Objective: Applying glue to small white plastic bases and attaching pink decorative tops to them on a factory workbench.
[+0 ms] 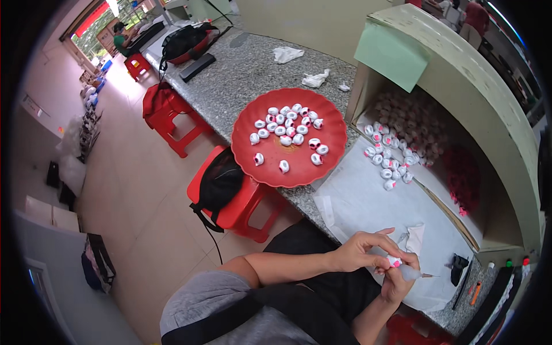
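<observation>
My two hands meet over the white sheet at the lower right. My left hand (363, 250) is closed, pinching a small white bead-like piece with pink marks (394, 261). My right hand (395, 288) is closed around a translucent squeeze bottle with a thin needle tip (410, 273), its tip pointing right, away from the piece. The right fingers sit right against the piece and partly hide the bottle. A red scalloped plate (247, 115) farther off carries several similar white pieces, some showing dark pink openings.
More white pieces (391, 167) spill from a curved shelf box (494, 98), with dark red pieces (462, 178) inside. Crumpled tissues (315, 79) lie on the granite counter (247, 60). Red stools (253, 204) stand left, one bearing a black bag (221, 183). An orange pen-like item (476, 293) lies right.
</observation>
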The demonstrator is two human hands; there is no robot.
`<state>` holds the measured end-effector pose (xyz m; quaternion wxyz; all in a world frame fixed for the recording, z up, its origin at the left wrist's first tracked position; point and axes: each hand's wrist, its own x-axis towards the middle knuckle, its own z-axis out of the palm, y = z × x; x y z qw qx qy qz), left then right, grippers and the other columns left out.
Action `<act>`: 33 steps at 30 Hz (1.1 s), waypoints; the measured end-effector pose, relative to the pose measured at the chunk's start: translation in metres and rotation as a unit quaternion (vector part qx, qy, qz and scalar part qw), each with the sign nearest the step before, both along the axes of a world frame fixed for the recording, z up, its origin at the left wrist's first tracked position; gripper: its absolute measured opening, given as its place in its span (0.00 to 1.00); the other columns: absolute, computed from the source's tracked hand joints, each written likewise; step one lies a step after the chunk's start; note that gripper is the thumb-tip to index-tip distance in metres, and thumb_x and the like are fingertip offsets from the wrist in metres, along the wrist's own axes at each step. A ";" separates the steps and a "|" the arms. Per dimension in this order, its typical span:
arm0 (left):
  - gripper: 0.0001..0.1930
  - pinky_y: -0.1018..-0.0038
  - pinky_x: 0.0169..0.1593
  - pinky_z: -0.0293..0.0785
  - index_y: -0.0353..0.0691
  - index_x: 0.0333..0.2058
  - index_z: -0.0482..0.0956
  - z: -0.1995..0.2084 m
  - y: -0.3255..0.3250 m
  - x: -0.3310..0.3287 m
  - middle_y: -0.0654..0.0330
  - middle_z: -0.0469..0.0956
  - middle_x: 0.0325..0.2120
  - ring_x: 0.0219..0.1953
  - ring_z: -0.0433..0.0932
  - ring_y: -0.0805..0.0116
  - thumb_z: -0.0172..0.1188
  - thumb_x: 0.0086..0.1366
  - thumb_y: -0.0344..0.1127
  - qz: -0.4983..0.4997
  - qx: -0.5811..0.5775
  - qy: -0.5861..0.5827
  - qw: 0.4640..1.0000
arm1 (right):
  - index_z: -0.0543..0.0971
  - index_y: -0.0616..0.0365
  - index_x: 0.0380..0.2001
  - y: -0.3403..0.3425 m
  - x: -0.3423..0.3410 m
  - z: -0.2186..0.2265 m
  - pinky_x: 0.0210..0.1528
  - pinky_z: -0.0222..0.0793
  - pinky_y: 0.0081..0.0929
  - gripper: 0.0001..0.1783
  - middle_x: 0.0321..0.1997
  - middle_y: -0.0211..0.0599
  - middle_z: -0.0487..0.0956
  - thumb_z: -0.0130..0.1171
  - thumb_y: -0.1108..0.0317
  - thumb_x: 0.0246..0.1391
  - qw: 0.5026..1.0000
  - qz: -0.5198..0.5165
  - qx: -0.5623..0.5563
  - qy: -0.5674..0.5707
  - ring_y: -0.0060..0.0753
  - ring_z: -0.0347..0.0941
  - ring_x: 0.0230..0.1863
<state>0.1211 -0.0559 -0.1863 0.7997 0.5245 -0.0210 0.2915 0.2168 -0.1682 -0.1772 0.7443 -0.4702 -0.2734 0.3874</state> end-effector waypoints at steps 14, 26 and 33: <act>0.09 0.58 0.57 0.33 0.41 0.30 0.74 0.003 0.007 -0.005 0.61 0.74 0.30 0.37 0.71 0.71 0.58 0.47 0.27 0.008 0.037 -0.001 0.999 | 0.63 0.64 0.32 0.004 0.001 -0.006 0.18 0.65 0.21 0.20 0.22 0.39 0.67 0.58 0.70 0.35 1.000 -0.003 0.007 -0.021 0.26 0.65 0.16; 0.09 0.60 0.57 0.39 0.38 0.33 0.73 0.007 0.006 -0.009 0.60 0.74 0.29 0.32 0.72 0.73 0.55 0.50 0.28 0.004 -0.008 0.030 1.000 | 0.63 0.63 0.34 0.014 -0.008 0.001 0.18 0.62 0.18 0.20 0.21 0.36 0.66 0.57 0.68 0.39 1.000 -0.003 -0.006 -0.001 0.23 0.63 0.17; 0.10 0.76 0.36 0.67 0.36 0.35 0.72 0.023 0.029 -0.025 0.60 0.71 0.30 0.31 0.71 0.70 0.54 0.51 0.27 0.122 0.112 0.070 0.984 | 0.61 0.67 0.42 0.016 -0.006 0.004 0.23 0.64 0.22 0.25 0.26 0.41 0.69 0.55 0.73 0.39 0.999 -0.017 -0.023 0.024 0.26 0.63 0.19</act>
